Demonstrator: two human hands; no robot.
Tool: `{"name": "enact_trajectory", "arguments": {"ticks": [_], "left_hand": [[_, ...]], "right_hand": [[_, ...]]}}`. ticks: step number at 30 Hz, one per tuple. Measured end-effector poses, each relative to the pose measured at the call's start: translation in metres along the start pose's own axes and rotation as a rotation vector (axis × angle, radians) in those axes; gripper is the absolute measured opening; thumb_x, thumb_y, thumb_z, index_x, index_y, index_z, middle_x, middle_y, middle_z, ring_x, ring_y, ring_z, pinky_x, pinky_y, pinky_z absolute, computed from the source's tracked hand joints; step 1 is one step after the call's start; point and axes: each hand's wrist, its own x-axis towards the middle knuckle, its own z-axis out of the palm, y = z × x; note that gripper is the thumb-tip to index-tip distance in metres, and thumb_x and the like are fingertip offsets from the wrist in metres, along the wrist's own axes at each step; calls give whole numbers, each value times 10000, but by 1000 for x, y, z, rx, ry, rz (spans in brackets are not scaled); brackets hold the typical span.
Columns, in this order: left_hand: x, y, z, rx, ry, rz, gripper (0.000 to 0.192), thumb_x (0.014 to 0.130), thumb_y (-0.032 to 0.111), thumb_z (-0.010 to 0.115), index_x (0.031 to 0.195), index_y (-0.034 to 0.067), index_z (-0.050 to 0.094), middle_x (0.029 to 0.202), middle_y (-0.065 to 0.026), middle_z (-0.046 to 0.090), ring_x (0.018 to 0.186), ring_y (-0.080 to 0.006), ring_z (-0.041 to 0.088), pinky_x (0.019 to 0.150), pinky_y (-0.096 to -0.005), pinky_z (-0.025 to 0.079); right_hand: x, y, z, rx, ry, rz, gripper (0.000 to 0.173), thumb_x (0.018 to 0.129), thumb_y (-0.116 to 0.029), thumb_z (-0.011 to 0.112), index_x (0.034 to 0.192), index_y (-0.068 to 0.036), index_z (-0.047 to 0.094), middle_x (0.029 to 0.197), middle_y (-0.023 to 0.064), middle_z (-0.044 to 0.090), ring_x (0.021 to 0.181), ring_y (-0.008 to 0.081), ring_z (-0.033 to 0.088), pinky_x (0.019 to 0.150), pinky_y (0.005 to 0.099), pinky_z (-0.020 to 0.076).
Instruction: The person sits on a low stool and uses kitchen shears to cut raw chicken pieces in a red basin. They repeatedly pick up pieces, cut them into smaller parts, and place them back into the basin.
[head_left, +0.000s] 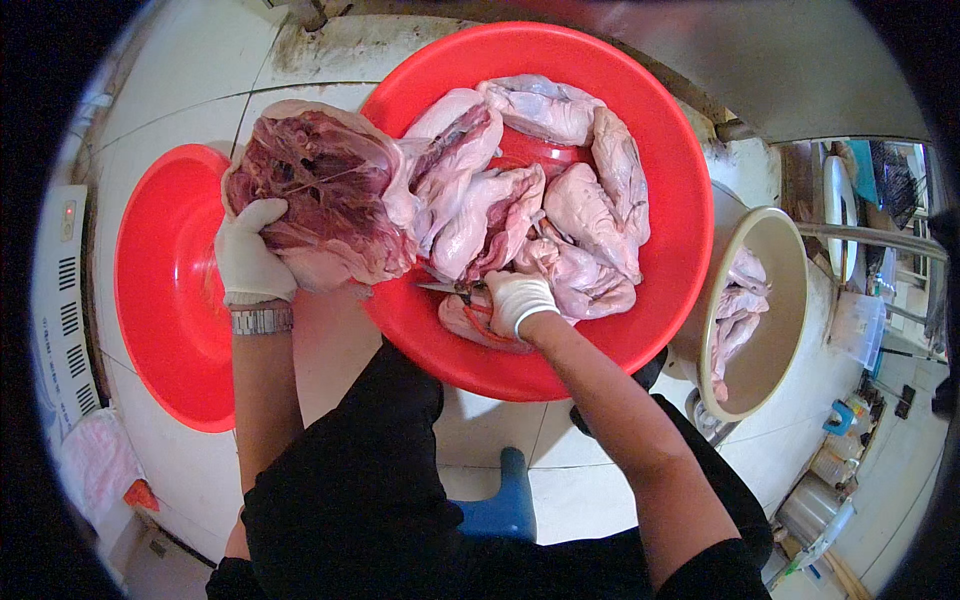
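Note:
My left hand (255, 259), in a white glove, grips a poultry carcass (322, 187) that is cut open, its dark red inside facing up. The carcass hangs over the left rim of a large red plastic basin (679, 300). My right hand (517, 300), also gloved, holds red-handled scissors (474, 319) low inside that basin. The blades point left, just below the held carcass, and their tips are partly hard to make out. Several pale, plucked poultry carcasses (592, 202) lie in the basin beyond my right hand; some are split open.
A second red basin (161, 300) stands on the tiled floor at the left. To the right is a beige bucket (799, 330) with poultry pieces (739, 300) inside. A blue plastic stool (514, 487) shows between my legs. A metal panel (810, 82) borders the far right side.

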Motion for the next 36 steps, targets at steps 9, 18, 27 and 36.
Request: {"name": "enact_trajectory", "arguments": {"ticks": [9,18,27,36], "left_hand": [[-5,-3,1,106,-196,83,649,744,-90,569,1387,-7,537,1291,-104,642,1167,-240,631,1046,-358,489],[-59,-104,34,252,-386,-150,445,732,-20,732,1167,-16,643,1068,-96,709,977,-193,671,904,-346,538],[-85,-222,22,472,-241,-668,239,850,88,744,1059,-16,690,915,-128,732,749,-251,707,684,-407,582],[-66,-140,59,598,-847,-412,374,906,231,788,1156,-7,642,988,-36,684,868,-159,673,792,-328,564]], "right_hand": [[-62,24,0,393,149,284,423,800,-327,738,1080,-28,631,977,276,714,951,432,706,851,483,545],[-112,54,-34,1484,504,235,561,677,60,785,1183,-36,563,1042,29,671,923,120,645,808,276,552],[-103,49,-78,1487,712,170,460,742,86,742,1174,-15,620,1065,67,704,905,193,706,808,340,593],[-83,5,-70,1331,785,241,251,883,-4,743,1110,-15,637,916,6,645,731,127,599,638,307,517]]}}
